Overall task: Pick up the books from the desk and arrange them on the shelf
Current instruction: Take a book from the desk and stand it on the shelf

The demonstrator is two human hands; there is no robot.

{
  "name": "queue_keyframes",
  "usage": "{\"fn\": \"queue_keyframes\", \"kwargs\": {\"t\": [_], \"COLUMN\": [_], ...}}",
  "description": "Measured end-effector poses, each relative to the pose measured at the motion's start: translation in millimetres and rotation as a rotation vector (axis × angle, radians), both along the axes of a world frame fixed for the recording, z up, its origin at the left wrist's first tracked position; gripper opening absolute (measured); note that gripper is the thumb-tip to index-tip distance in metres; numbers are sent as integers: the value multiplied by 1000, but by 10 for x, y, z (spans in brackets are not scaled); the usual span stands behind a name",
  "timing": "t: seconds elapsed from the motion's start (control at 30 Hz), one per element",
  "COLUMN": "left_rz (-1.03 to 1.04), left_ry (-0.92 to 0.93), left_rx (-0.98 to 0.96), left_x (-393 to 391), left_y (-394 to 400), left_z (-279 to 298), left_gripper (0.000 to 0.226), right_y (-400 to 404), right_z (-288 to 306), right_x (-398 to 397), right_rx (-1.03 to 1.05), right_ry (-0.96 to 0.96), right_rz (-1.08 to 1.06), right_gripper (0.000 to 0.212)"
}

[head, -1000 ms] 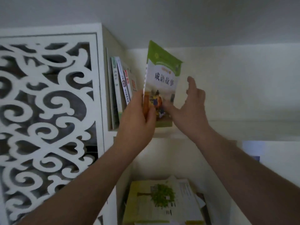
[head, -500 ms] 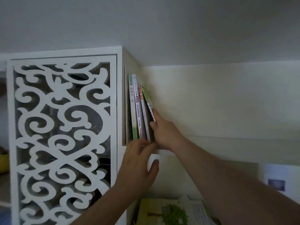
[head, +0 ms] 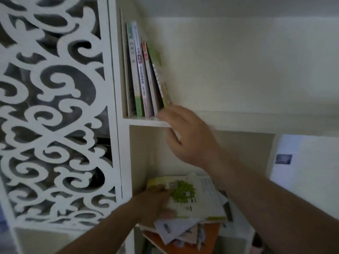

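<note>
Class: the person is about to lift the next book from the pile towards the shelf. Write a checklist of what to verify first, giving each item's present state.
1. Green-covered book at the right end of the upper row is seated on the white shelf board: ok, though it leans left.
2. Free space on the shelf to the right of the row: ok.
3. Right hand is clear of the shelved books: not ok; its fingers are at the leaning book's foot.
4. Left hand has a firm grip on the pale-yellow book with a green tree: cannot tell; fingers lie on its cover, blurred.
5. Loose papers beneath the pile will stay put: cannot tell.
</note>
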State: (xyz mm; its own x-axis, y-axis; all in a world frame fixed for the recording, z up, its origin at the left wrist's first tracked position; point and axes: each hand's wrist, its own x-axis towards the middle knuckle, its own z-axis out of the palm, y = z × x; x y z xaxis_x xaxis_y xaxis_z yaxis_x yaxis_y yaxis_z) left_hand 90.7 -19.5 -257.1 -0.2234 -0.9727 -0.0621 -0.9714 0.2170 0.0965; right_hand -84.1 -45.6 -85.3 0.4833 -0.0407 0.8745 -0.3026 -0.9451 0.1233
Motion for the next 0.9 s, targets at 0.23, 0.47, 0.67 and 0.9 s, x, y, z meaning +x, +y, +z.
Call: {"fn": "queue_keyframes", "kwargs": {"t": [0.23, 0.47, 0.67, 0.9], "left_rz": [-65, -268, 38, 339], "left_ry": [-105, -329, 207, 1192], "left_rx": [-83, -684, -929, -456], "left_x": [-81, -84, -104, -339], "left_y": [61, -7, 289, 1005], "left_z": [-121, -250, 172, 441], "left_gripper": [103, 44, 25, 36], "right_y": [-423, -510, -271, 37], "right_z": [-1832, -1923, -1442, -1101], "right_x": [-1038, -1345, -1289, -1127], "right_rx": [914, 954, 1176, 1515], "right_ry": [628, 594, -153, -671], "right_rz": [-537, -364, -155, 546], "right_gripper": [99, 66, 38, 80]}}
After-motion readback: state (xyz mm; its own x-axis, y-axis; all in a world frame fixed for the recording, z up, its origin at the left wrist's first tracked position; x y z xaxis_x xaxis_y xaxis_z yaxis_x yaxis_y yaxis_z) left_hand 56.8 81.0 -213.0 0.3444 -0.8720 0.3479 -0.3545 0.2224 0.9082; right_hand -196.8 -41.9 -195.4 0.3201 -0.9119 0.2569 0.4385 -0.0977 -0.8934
